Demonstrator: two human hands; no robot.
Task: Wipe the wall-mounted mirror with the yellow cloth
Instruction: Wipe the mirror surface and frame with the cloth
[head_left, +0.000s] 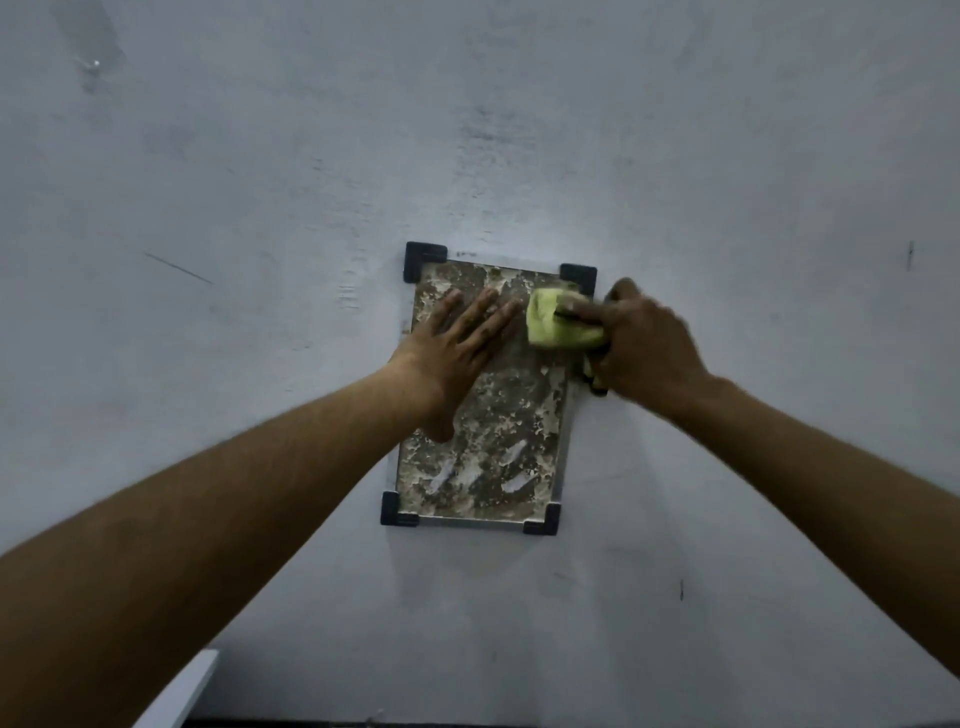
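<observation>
A small rectangular mirror (493, 441) hangs on the grey wall, held by black corner brackets. Its glass is badly blotched and mottled, with a few wiped streaks near the bottom. My left hand (457, 348) lies flat on the upper left of the glass, fingers spread and holding nothing. My right hand (644, 338) grips a bunched yellow cloth (556, 325) and presses it against the mirror's upper right area, just below the top right bracket. Part of the cloth is hidden under my fingers.
The painted wall (519, 130) fills the view, scuffed and marked. A small hook or nail (93, 65) sticks out at the upper left. A white edge of some furniture (182, 691) shows at the bottom left.
</observation>
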